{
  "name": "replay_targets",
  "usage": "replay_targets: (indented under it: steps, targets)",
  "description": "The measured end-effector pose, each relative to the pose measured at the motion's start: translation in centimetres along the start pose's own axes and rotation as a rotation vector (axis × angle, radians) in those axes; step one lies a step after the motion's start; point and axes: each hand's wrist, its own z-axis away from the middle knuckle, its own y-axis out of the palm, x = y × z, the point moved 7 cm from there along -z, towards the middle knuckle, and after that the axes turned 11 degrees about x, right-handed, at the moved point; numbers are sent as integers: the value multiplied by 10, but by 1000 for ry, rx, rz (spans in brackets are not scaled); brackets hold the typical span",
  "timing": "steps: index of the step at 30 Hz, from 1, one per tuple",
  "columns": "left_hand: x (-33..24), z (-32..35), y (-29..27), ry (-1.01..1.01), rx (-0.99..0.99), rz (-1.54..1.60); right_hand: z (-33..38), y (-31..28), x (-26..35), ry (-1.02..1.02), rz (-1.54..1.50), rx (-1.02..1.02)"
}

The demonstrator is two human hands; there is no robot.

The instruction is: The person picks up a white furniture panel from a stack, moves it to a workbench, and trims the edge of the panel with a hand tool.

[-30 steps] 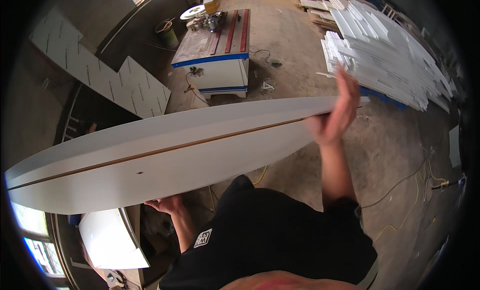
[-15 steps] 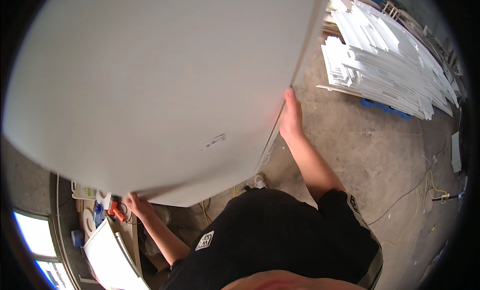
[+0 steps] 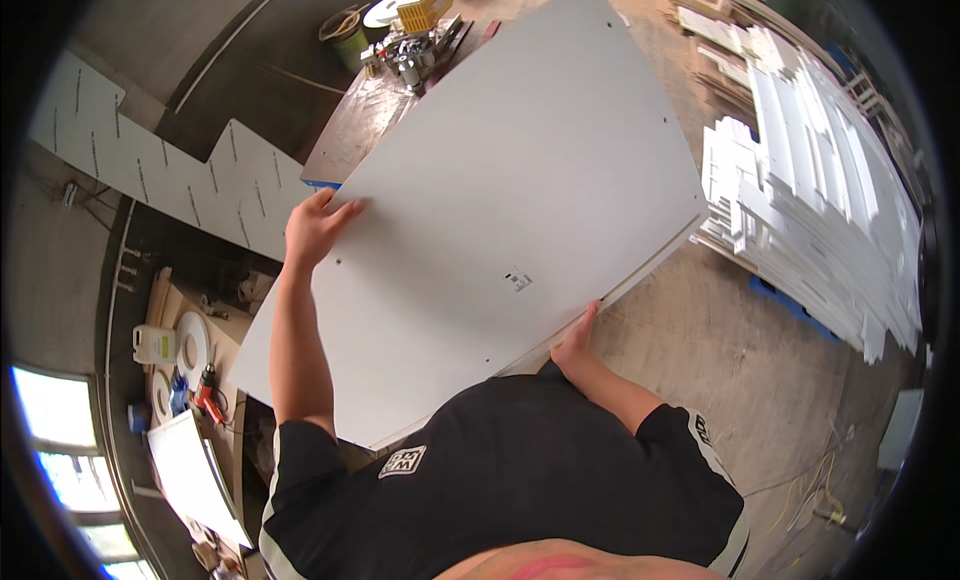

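White panel (image 3: pixel 520 190) has swung aslant, left hand (image 3: pixel 312 230) now clamped on its far edge, right hand (image 3: pixel 574 346) on its near edge.

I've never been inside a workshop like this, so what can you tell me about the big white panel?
The white panel is broad, flat and straight-edged, with a smooth face that looks like coated board. Small dark holes sit near its edges, and a small label is on its face. It is held slantwise before the person's black shirt: the left grip clasps its left edge, thumb on top, and the right grip holds its lower right edge. Whether anything supports it underneath is hidden.
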Motion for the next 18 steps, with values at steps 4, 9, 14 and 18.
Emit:
replay_targets:
  steps: [4,9,14,18]
  targets:
    - [-40,-104,66,-95,38,-133,-74,-5,45,86,8,9]
    - [-60,-227,124,-163,123,-341,-128,16,109,223,95,-61]
    - [-3,-313,211,-157,182,-361,-191,0,121,265,96,-110]
    - [26,-367,266,-176,225,-319,-240,-9,126,306,80,-122]
